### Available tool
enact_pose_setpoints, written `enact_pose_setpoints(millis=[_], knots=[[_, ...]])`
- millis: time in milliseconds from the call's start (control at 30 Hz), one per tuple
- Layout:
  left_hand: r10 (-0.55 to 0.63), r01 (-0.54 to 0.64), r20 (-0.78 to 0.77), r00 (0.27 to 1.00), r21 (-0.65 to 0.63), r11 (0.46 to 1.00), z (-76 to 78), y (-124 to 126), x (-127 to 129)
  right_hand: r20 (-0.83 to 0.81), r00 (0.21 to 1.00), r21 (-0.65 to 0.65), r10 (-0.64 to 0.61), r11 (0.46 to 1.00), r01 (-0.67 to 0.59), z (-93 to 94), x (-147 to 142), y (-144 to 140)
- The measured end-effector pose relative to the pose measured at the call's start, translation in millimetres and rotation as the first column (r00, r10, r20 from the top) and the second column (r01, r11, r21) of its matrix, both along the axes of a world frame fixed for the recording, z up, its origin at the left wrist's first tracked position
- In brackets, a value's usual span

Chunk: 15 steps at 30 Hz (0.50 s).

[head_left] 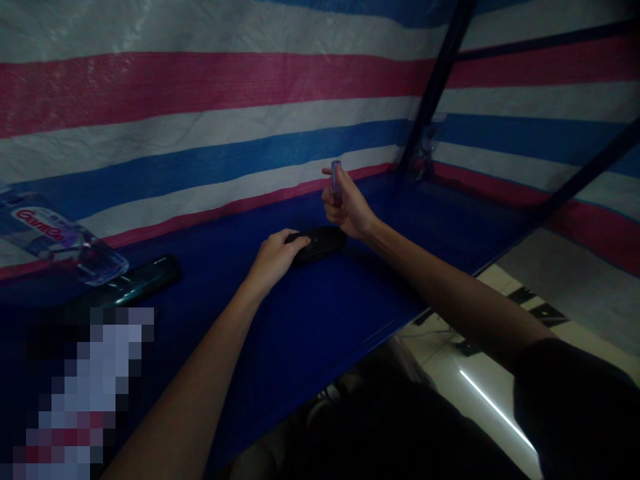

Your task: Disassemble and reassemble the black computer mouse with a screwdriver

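My left hand (pixel 275 257) grips the near-left end of a black oval case (pixel 323 244), which lies on the blue tabletop (pixel 310 327). The thumb rests on the case's top, and the other fingers are partly hidden behind it. Just above the case's right end, my right hand (pixel 346 203) is raised off the table. Its fingers close around a small clear tube (pixel 337 179), held upright with its top showing above the fist. The tube is too dim to name more exactly.
A clear plastic water bottle (pixel 55 233) stands tilted in view at left, beside a glossy dark green case (pixel 145 279). A blurred patch covers the lower left. Another clear bottle (pixel 425 150) is at the far right corner. Striped sheeting (pixel 225 80) and dark poles (pixel 435 87) enclose the table.
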<state>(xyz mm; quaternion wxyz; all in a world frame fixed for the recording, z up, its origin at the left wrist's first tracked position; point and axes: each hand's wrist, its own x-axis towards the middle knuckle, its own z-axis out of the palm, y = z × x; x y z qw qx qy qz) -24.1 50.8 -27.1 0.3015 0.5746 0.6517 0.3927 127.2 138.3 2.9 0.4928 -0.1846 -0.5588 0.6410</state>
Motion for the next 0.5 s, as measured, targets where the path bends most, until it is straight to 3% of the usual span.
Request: enact_pose_setpoints(millis=[100,333,500], knots=[[0.006,-0.006,-0.01,1.0,0.0,1.0,0.1,0.9,0.0,-0.004,1.0,-0.018,0.018,1.0,-0.018,0.9,-0.3,0.1],[-0.018,0.018,0.019,1.0,0.003,1.0,-0.4,2.0,-0.7,0.028,0.992,0.001,-0.123,0.992,0.123,-1.0,-3.3,1.3],[-0.017,0.017,-0.006,1.0,0.01,1.0,-0.6,1.3,-1.3,0.027,0.998,-0.049,-0.06,0.997,0.062,1.0,-1.6,2.9]])
